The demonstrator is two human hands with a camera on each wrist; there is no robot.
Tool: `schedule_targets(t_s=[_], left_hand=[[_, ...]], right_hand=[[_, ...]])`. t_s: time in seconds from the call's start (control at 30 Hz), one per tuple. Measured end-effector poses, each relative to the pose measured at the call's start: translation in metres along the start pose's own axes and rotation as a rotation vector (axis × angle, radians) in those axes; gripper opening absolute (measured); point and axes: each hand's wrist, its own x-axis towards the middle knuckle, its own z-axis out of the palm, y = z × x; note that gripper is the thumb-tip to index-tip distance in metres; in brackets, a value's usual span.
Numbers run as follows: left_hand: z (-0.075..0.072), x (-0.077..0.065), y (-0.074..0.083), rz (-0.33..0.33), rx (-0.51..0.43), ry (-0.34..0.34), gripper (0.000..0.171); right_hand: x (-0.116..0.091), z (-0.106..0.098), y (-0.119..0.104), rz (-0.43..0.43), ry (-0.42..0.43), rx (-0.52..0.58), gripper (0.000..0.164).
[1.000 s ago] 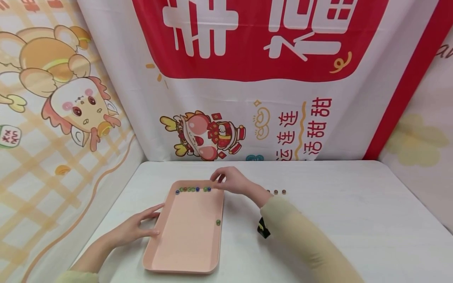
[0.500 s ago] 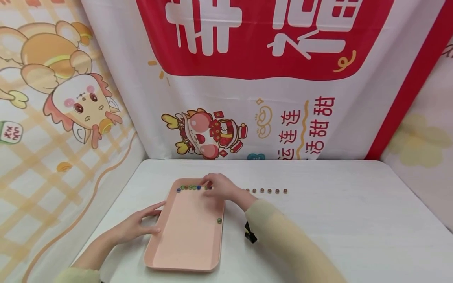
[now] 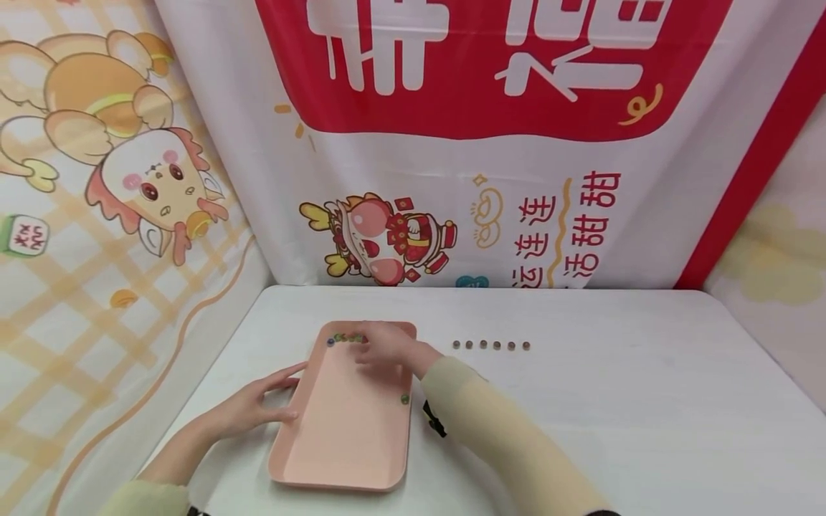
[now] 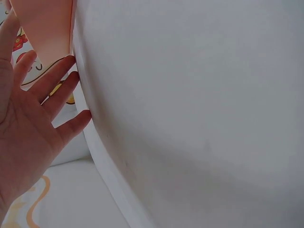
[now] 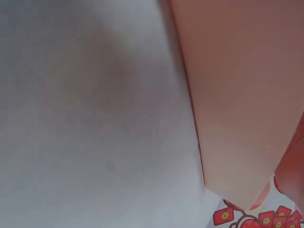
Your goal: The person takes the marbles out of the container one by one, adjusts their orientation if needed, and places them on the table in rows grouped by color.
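A pink rectangular tray (image 3: 348, 430) lies on the white table. My left hand (image 3: 248, 410) rests at its left side, thumb and fingers spread along the rim; the left wrist view shows these fingers (image 4: 54, 78) nearly straight. Over the tray's far end is my right hand (image 3: 385, 345), its fingertips down by a row of small glass marbles. A blue marble (image 3: 331, 342) and several green and brownish ones show left of that hand, which hides the others. I cannot tell whether it pinches a marble. One green marble (image 3: 405, 399) sits apart by the tray's right wall.
Several brownish marbles (image 3: 483, 344) stand in a spaced line on the table (image 3: 581, 416), right of the tray. Behind the table hangs a red and white printed cloth (image 3: 477, 107). A patterned cloth wall (image 3: 129, 287) borders the left side.
My right hand has moved left from the tray's far right corner to over the marble row, covering its right part. More of the table marbles now show. The left hand stays at the rim.
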Motion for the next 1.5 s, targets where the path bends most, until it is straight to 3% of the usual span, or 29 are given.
schedule_targets(t_s=[0.1, 0.33, 0.63, 0.87, 0.97, 1.2, 1.5], left_hand=[[0.0, 0.001, 0.0, 0.0, -0.001, -0.005, 0.081], [0.0, 0.003, 0.0, 0.012, 0.003, -0.009, 0.08], [0.0, 0.002, -0.001, 0.013, -0.023, -0.006, 0.08], [0.0, 0.002, -0.001, 0.009, -0.026, -0.011, 0.081], [0.0, 0.002, 0.0, -0.001, -0.032, -0.014, 0.08], [0.001, 0.0, 0.0, -0.028, -0.024, -0.007, 0.081], [0.001, 0.0, 0.002, -0.031, -0.003, -0.003, 0.081]], right_hand=[[0.003, 0.003, -0.001, 0.011, 0.002, 0.026, 0.049], [0.003, 0.006, -0.008, 0.123, -0.016, 0.177, 0.051], [0.012, 0.012, -0.006, 0.062, -0.017, 0.112, 0.055], [0.014, 0.015, -0.003, 0.102, -0.015, 0.107, 0.058], [0.017, 0.015, -0.002, 0.081, -0.025, 0.043, 0.058], [0.025, 0.017, 0.001, -0.066, -0.013, -0.276, 0.045], [0.025, 0.018, 0.0, -0.06, 0.005, -0.289, 0.041]])
